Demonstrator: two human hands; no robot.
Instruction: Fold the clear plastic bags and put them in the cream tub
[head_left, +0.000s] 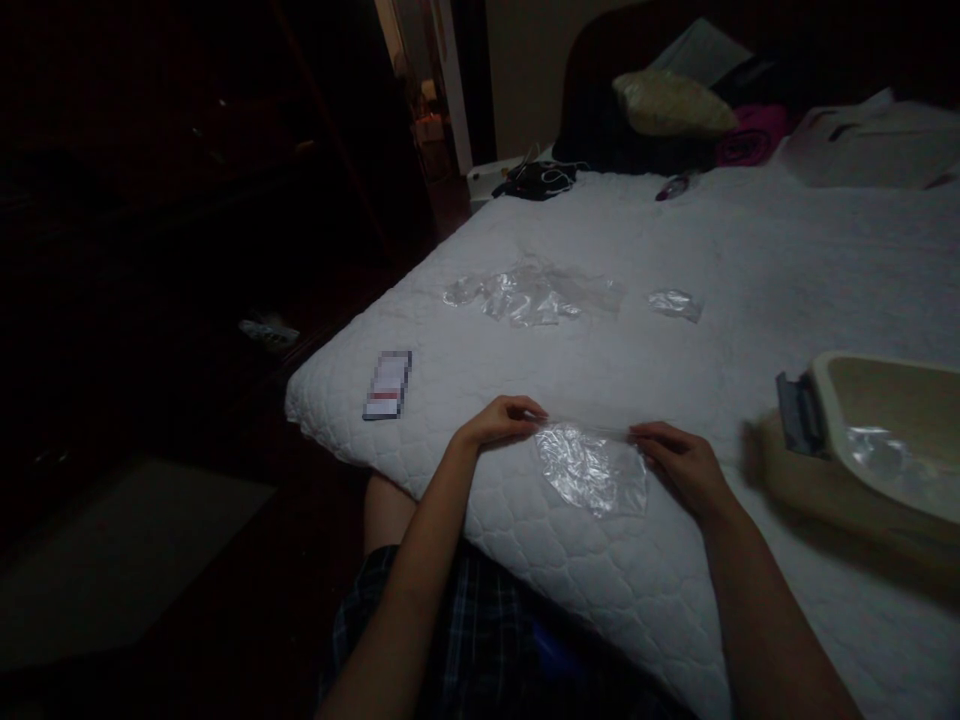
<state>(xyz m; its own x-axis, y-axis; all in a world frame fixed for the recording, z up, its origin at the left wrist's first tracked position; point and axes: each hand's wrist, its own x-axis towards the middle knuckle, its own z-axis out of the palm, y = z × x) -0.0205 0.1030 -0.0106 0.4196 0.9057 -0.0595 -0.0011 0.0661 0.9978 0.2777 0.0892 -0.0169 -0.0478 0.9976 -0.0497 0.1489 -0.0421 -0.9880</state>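
I see the bag point(589, 468) flat on the bed point(577, 565), its upper edge drawn nine to three: the left hand point(504, 420) pinches it at ten o'clock, the right hand point(681, 462) at two, both equally near. Its body spreads toward six; the tub point(802, 490) sits apart at three.

Dim light, left side near black, glare on clear plastic point(581, 468)
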